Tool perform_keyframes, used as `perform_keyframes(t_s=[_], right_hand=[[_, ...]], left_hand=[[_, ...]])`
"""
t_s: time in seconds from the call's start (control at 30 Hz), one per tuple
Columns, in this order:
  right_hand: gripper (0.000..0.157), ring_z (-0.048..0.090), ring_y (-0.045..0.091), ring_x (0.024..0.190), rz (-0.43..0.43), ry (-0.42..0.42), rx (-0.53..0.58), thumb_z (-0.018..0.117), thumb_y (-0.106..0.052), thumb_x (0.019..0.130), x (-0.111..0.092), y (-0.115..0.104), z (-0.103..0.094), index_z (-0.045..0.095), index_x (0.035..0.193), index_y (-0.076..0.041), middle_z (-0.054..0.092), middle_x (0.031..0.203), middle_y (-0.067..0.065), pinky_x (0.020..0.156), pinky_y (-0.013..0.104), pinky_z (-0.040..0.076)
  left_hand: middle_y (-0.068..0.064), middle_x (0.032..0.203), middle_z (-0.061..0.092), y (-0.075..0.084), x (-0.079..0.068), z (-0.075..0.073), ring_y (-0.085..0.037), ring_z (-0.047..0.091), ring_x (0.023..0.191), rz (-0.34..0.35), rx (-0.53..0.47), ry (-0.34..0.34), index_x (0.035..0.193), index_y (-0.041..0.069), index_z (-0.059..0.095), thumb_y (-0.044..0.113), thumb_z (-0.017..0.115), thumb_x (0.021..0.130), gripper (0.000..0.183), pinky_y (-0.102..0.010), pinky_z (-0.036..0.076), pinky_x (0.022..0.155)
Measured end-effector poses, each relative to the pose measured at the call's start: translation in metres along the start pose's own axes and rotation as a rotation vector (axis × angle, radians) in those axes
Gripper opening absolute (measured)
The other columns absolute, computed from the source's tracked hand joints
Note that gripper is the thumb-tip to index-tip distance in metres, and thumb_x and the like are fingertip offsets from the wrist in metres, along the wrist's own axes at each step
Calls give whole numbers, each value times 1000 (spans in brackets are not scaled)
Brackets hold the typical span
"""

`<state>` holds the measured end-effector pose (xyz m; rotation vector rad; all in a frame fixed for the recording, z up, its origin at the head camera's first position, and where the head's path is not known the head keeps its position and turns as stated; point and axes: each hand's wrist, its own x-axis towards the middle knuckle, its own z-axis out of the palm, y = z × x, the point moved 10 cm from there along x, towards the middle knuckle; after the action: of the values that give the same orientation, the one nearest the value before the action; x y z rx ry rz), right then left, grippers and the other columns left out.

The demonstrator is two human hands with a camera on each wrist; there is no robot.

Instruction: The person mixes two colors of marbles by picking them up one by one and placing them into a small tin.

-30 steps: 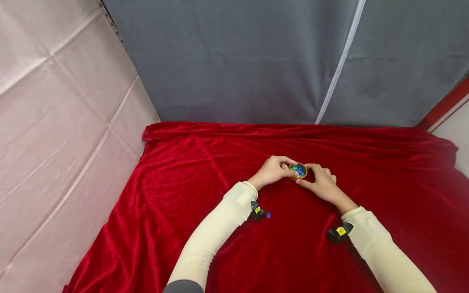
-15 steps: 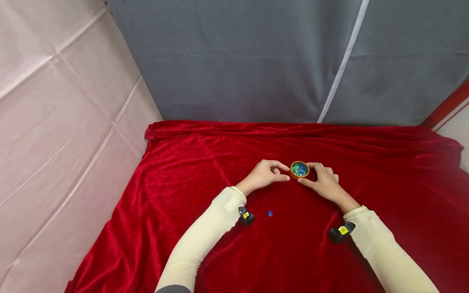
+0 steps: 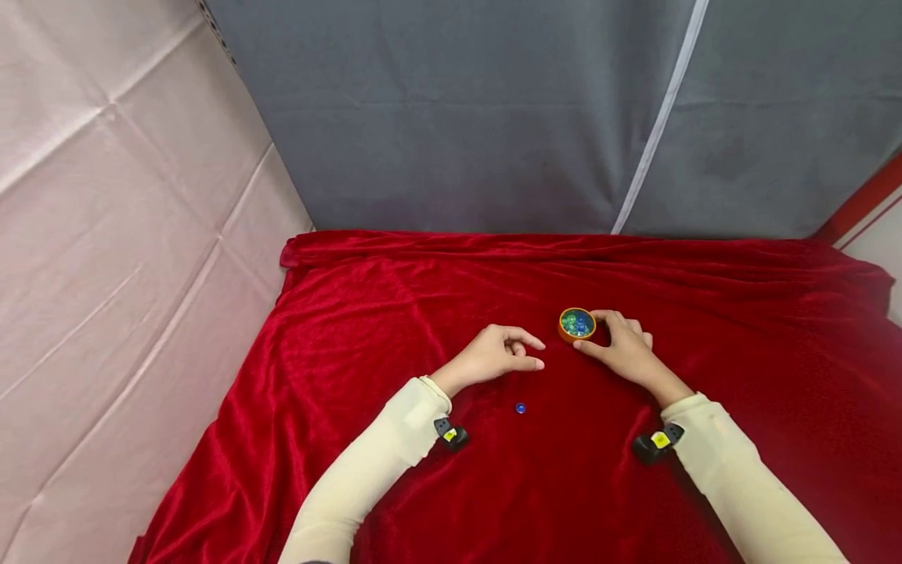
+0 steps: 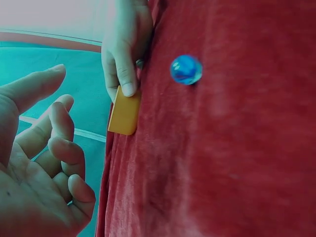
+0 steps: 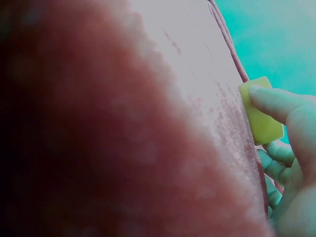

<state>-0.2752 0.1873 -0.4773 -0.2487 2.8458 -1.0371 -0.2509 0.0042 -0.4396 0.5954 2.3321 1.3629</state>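
Observation:
A small round orange-yellow cup [image 3: 565,335] stands on the red cloth with several green and blue glass marbles [image 3: 576,322] inside. My right hand [image 3: 623,350] holds the cup from its right side, thumb on the near wall and fingers at the far rim. In the right wrist view the thumb presses the yellow wall [image 5: 264,123]. My left hand [image 3: 493,354] is held off to the left of the cup, fingers loosely bent, with nothing in them. One blue marble [image 3: 521,408] lies alone on the cloth, nearer to me than the left fingertips; the left wrist view shows this marble [image 4: 186,69] too.
Wrinkled red velvet cloth [image 3: 395,313] covers the table and bunches up along the back edge. A grey curtain [image 3: 451,117] hangs behind it, and a pale fabric wall [image 3: 141,274] rises on the left.
The left hand has let go at the cup and drawn back left and toward me, uncovering the marbles. The right hand stays on the cup.

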Motion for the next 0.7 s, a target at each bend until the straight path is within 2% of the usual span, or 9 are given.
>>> perform_keyframes(t_s=[0.2,0.37,0.7], right_hand=[[66,36,44,118,-3,3,5,68,-39,87,0,-1,-1,43,135,0,46,135,25,82,53,23],[67,35,43,118,-7,5,6,68,-39,87,0,1,-1,42,135,-1,46,135,25,81,51,22],[68,34,44,119,-10,1,1,67,-41,88,1,1,-1,41,136,0,45,135,25,82,53,22]], left_hand=[[7,66,55,-11,-16,5,-3,44,58,-11,15,-34,106,5,72,18,78,80,29,-16,37,55],[7,66,55,-22,-26,5,-2,44,57,-23,43,-18,104,7,73,19,79,79,28,-16,36,55],[8,64,55,-37,-40,16,-1,42,55,-69,25,-60,102,9,73,17,79,79,25,-16,35,53]])
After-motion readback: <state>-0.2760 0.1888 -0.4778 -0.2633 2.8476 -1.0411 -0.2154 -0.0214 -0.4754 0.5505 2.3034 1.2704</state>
